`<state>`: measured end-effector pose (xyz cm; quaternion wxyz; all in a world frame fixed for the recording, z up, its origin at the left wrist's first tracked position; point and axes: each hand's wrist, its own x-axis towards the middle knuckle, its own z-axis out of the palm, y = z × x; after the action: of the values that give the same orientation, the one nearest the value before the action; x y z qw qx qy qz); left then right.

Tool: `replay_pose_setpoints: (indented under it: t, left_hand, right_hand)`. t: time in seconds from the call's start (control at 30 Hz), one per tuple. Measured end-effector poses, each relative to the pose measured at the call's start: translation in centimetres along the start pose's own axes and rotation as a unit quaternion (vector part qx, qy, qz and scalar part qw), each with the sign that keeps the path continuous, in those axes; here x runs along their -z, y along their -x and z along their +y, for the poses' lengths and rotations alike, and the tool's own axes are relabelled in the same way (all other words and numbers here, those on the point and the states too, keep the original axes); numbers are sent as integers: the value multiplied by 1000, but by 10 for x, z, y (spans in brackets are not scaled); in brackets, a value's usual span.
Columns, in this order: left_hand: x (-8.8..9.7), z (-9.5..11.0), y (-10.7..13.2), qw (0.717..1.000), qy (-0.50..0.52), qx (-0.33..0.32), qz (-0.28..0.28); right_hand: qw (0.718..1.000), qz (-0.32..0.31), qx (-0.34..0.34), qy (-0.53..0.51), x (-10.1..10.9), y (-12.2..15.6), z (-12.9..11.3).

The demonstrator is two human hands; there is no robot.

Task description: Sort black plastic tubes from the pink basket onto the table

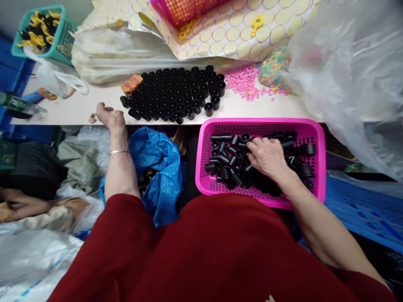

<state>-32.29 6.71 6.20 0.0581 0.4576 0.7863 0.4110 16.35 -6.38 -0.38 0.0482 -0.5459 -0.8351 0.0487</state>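
A pink basket (316,138) rests on my lap, filled with several loose black plastic caps (225,159). My right hand (266,157) lies palm down among them, fingers curled into the pile; what the fingers hold is hidden. On the white table (78,109) a packed block of upright black caps (176,90) stands in rows. My left hand (108,115) rests at the table's front edge, left of that block, fingers loosely curled with nothing visible in them. A thin bracelet circles the left wrist.
A teal basket (64,35) of yellow and black parts sits at the far left. Pink beads (244,84) are scattered right of the caps, beside a bag of coloured beads (272,69). Sheets with round stickers (233,37), a second pink basket (182,10) and clear plastic bags (352,71) crowd the back. A blue bag (157,163) hangs under the table.
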Motion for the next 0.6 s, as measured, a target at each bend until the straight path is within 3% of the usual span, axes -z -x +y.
replay_pose_setpoints:
  t: [0.07, 0.13, 0.2, 0.23, 0.3, 0.37, 0.47, 0.6]
  left_hand:
    - [6, 17, 25, 998, -26, -53, 25]
    - [3, 42, 63, 988, -7, -133, -76]
    - [-12, 68, 114, 966, 37, -197, -161]
    - [-23, 80, 142, 939, 54, -241, -240]
    - [-48, 96, 194, 849, 43, -330, -409]
    - [-72, 104, 232, 760, -14, -396, -515]
    - [-97, 106, 253, 686, -111, -473, -542]
    - [-108, 111, 244, 631, -181, -521, -545]
  right_hand:
    - [998, 30, -43, -23, -2, 3, 12]
    - [992, 64, -86, -60, -5, 7, 24]
    - [986, 86, -104, -102, -8, 11, 34]
    - [983, 93, -104, -122, -10, 13, 38]
    - [979, 95, -90, -153, -12, 17, 44]
    - [981, 79, -63, -163, -12, 22, 47]
    - [988, 46, -27, -142, -9, 30, 48]
    - [994, 22, -12, -110, -7, 37, 49]
